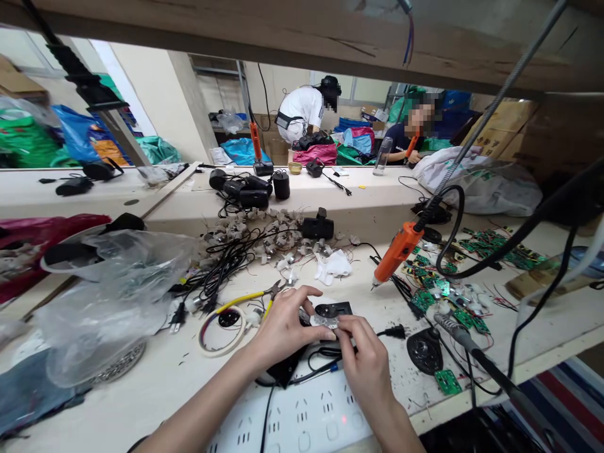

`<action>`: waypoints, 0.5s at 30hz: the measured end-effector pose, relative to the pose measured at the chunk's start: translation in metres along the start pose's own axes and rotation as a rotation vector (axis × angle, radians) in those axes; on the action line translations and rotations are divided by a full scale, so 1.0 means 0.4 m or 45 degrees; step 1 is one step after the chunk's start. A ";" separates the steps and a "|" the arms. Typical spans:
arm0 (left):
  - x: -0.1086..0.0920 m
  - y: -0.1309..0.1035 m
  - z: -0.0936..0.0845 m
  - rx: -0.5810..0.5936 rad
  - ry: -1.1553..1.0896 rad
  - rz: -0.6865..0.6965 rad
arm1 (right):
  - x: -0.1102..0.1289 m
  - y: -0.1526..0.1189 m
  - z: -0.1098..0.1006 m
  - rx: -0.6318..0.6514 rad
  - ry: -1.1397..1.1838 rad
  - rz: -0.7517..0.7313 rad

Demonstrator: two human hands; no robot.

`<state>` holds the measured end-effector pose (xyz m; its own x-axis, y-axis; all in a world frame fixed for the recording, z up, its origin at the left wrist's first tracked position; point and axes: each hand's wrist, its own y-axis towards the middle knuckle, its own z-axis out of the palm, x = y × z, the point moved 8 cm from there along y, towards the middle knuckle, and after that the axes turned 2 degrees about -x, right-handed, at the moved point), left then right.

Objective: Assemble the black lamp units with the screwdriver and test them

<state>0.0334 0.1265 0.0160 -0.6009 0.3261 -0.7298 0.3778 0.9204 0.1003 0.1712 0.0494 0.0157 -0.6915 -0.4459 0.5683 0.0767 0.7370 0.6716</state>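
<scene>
Mid-assembly on a cluttered surface (141,390) — left hand (283,327) and right hand (363,362) pinching a small round part (325,319); next, probably careful seating — orange screwdriver (395,253) hanging near.

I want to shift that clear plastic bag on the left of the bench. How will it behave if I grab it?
The plastic bag looks thin and crumpled, so probably floppy and light. It drapes over a metal basket, so it may snag or drag that along.
</scene>
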 end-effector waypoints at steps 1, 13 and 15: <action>0.003 0.000 0.001 0.002 -0.019 -0.003 | 0.001 0.002 -0.004 -0.007 0.005 0.003; 0.028 0.003 0.017 0.100 -0.256 -0.035 | 0.020 0.011 -0.022 -0.044 0.034 -0.044; 0.034 0.002 0.022 0.126 -0.310 -0.036 | 0.022 0.011 -0.025 -0.051 0.036 -0.046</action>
<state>0.0317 0.1298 0.0000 -0.4296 0.2281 -0.8737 0.4376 0.8990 0.0196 0.1726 0.0436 0.0285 -0.6736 -0.4866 0.5563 0.0812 0.6994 0.7101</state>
